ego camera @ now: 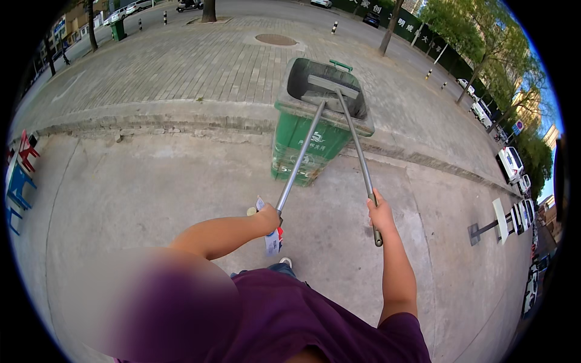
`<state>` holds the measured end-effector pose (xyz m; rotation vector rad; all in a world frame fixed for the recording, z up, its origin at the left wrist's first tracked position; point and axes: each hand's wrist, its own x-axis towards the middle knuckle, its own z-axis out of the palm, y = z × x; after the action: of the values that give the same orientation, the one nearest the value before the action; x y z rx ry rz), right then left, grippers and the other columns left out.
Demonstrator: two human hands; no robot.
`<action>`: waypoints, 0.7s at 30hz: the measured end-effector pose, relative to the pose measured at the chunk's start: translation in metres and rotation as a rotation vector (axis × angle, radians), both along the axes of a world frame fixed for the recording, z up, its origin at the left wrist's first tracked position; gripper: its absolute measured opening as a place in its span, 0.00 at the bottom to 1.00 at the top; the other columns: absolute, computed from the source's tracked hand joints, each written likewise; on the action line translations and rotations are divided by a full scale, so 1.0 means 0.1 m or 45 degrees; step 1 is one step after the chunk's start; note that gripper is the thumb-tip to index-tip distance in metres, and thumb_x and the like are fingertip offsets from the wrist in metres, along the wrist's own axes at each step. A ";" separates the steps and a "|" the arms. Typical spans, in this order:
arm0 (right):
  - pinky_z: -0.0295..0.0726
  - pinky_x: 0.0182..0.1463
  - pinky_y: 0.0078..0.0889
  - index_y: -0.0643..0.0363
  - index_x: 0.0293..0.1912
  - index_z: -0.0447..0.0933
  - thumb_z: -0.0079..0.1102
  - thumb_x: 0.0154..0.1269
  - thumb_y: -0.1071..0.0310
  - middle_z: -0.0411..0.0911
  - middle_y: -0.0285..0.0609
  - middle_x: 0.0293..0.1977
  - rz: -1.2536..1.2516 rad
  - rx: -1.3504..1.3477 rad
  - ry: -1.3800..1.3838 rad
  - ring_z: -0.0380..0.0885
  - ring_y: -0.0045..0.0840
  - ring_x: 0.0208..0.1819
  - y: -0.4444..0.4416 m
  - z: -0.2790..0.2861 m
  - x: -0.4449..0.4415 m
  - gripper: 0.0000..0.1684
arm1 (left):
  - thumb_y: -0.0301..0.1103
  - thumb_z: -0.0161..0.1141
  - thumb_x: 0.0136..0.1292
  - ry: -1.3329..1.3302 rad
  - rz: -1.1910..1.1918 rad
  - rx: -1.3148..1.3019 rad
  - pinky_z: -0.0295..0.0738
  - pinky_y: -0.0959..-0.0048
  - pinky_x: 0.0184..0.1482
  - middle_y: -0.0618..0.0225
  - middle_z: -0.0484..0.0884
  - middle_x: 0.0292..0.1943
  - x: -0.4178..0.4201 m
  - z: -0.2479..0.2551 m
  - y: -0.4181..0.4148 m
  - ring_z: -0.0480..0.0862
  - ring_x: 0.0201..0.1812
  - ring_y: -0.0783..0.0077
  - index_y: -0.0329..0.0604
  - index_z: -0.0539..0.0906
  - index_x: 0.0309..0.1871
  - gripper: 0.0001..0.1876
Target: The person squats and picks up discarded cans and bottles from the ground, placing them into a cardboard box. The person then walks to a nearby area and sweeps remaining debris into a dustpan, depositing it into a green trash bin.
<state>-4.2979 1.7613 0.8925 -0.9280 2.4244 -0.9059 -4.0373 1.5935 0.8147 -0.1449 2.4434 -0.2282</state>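
Observation:
A green wheeled bin (290, 131) stands before me against the kerb, its top uncovered. My left hand (268, 220) grips a long metal handle (297, 165) that runs to a grey head, apparently a dustpan (329, 100), at the bin's mouth. A printed packet or paper (272, 244) and a small pale round thing (252, 211) show at that hand; whether they are held or attached is unclear. My right hand (380, 212) is closed around the handle of a broom (358, 145). Its wide grey head (332, 86) is over the bin's opening, with dark bristles visible.
A stone kerb (199, 115) steps up to a brick pavement (181, 68) with a manhole cover (275, 40). Blue stools (19, 183) and a red stool (28, 149) stand far left. At right is a metal stand with a pale board (500, 221). Parked cars (510, 164) line the street.

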 end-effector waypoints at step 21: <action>0.75 0.24 0.33 0.41 0.64 0.52 0.47 0.63 0.62 0.72 0.46 0.21 -0.174 0.239 -0.113 0.74 0.29 0.20 0.94 -0.39 0.40 0.31 | 0.17 0.50 0.38 2.935 1.068 1.033 0.61 0.83 0.28 0.73 0.71 0.25 1.67 2.23 -0.36 0.67 0.26 0.83 0.36 0.71 0.36 0.16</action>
<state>-4.2579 1.8555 0.8539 -0.6484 2.4688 -0.7329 -3.8699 1.5574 1.0380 -1.7386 3.4227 2.5376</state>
